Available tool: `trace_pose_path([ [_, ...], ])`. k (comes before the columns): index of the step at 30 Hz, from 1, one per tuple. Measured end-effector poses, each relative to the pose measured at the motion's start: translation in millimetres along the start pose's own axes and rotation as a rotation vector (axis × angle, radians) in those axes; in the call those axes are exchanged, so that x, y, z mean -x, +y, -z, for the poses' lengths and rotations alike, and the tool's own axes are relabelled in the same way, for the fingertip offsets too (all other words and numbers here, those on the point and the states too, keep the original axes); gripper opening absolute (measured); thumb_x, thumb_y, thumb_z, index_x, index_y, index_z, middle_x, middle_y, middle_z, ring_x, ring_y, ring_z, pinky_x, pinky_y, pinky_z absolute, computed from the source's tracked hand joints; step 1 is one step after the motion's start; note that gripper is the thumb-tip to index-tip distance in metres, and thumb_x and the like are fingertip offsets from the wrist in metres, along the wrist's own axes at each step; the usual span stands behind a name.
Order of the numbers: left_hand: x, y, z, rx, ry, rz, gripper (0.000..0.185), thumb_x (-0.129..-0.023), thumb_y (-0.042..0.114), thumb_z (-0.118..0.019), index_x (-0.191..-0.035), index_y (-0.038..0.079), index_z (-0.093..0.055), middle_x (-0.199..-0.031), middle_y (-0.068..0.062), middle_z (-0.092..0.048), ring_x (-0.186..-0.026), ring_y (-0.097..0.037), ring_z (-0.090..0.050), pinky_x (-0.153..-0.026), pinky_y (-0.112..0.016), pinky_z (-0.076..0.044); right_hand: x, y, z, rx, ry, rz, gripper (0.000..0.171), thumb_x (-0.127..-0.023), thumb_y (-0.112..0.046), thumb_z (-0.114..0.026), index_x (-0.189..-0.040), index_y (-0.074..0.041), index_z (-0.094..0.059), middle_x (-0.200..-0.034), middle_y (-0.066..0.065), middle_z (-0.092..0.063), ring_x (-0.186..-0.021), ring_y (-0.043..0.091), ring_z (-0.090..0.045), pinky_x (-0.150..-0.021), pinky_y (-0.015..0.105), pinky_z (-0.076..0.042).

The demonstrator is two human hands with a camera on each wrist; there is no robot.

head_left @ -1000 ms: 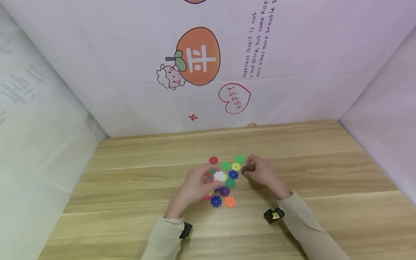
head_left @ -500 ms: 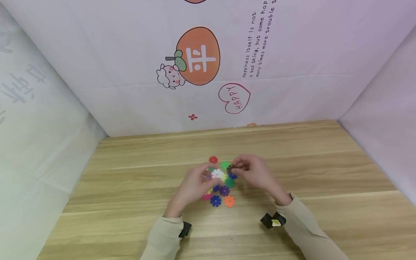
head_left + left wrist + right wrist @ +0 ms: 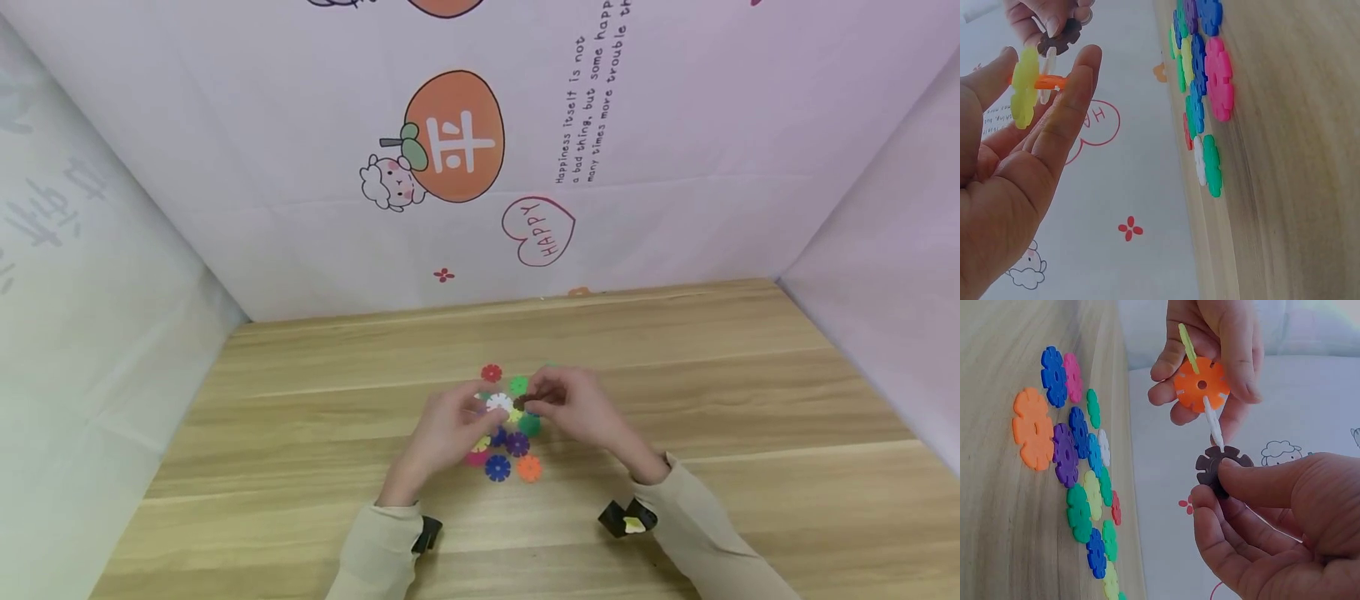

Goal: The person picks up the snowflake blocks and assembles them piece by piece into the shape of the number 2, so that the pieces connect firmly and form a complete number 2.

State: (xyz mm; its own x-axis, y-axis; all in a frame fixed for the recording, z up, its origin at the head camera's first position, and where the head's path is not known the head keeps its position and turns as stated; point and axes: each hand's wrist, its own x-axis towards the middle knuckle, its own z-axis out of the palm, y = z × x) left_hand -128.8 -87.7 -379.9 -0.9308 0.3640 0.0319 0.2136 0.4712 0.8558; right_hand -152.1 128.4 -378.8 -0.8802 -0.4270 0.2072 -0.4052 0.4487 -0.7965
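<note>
My left hand [image 3: 446, 425] pinches an orange interlocking disc [image 3: 1186, 386] by its edge. Slotted into that disc at right angles are a yellow disc [image 3: 1024, 90] and a white disc [image 3: 1212, 422]. Thumb and fingers of my right hand [image 3: 579, 408] grip a dark brown disc [image 3: 1209, 467], its notched edge right at the end of the white one. Both hands are above the loose discs on the table, and the head view shows the brown disc partly covered by the right fingers.
Several loose notched discs lie on the wooden table [image 3: 315, 467] under the hands, among them a red disc [image 3: 491, 373], an orange loose disc [image 3: 528, 468], a blue disc [image 3: 497, 468] and a purple disc [image 3: 1065, 455]. A printed white cloth [image 3: 300, 250] hangs behind the table.
My right hand has moved left with the brown disc, from beside the loose discs to the white disc in my left hand. The left hand has stayed nearly in place.
</note>
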Motion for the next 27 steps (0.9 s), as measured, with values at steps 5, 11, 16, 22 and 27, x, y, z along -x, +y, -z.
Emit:
trace_pose_path([
  [5,-1.8,-3.2,-3.1,0.036,-0.015,-0.039,0.035,-0.095,0.029,-0.061,-0.126,0.012,-0.059,-0.098,-0.001,-0.068,-0.082,-0.011,-0.068,-0.067,-0.025,-0.056,0.5,0.6,-2.6,0.004,-0.006,0.056,0.011,-0.082,0.002,-0.072,-0.085,-0.007,-0.066,-0.083,0.005,-0.069,-0.074,0.013,-0.065,-0.065,0.024,-0.056],
  [11,-0.4,-1.8,-0.6,0.032,-0.041,-0.071,0.040,-0.095,0.026,-0.062,-0.130,0.008,-0.058,-0.112,-0.008,-0.066,-0.092,-0.017,-0.067,-0.077,-0.029,-0.056,1.2,2.8,-3.4,0.006,0.004,0.063,0.011,-0.081,0.003,-0.072,-0.084,-0.006,-0.066,-0.084,0.005,-0.069,-0.075,0.014,-0.066,-0.067,0.023,-0.056],
  [16,-1.0,-4.9,1.4,0.129,-0.086,-0.071,0.040,-0.094,0.019,-0.063,-0.132,0.006,-0.056,-0.114,-0.012,-0.066,-0.099,-0.024,-0.065,-0.080,-0.032,-0.056,0.7,4.1,-3.4,0.003,0.009,0.065,0.011,-0.081,0.003,-0.072,-0.084,-0.007,-0.067,-0.084,0.004,-0.069,-0.076,0.014,-0.066,-0.067,0.023,-0.056],
  [22,-3.5,-7.8,2.4,0.254,-0.102,-0.020,0.042,-0.090,0.013,-0.068,-0.130,0.008,-0.057,-0.116,-0.012,-0.065,-0.098,-0.023,-0.066,-0.075,-0.031,-0.057,0.9,0.8,-2.5,0.006,0.037,0.053,0.012,-0.080,0.002,-0.073,-0.084,-0.008,-0.069,-0.084,0.003,-0.069,-0.076,0.013,-0.066,-0.068,0.024,-0.056],
  [27,-2.8,-4.9,3.8,0.267,-0.084,0.006,0.041,-0.088,0.012,-0.070,-0.127,0.007,-0.060,-0.119,-0.011,-0.063,-0.101,-0.023,-0.065,-0.075,-0.032,-0.057,1.3,-2.4,-3.1,0.026,0.063,0.060,0.012,-0.079,0.004,-0.074,-0.082,-0.007,-0.071,-0.083,0.003,-0.070,-0.075,0.012,-0.066,-0.067,0.023,-0.056],
])
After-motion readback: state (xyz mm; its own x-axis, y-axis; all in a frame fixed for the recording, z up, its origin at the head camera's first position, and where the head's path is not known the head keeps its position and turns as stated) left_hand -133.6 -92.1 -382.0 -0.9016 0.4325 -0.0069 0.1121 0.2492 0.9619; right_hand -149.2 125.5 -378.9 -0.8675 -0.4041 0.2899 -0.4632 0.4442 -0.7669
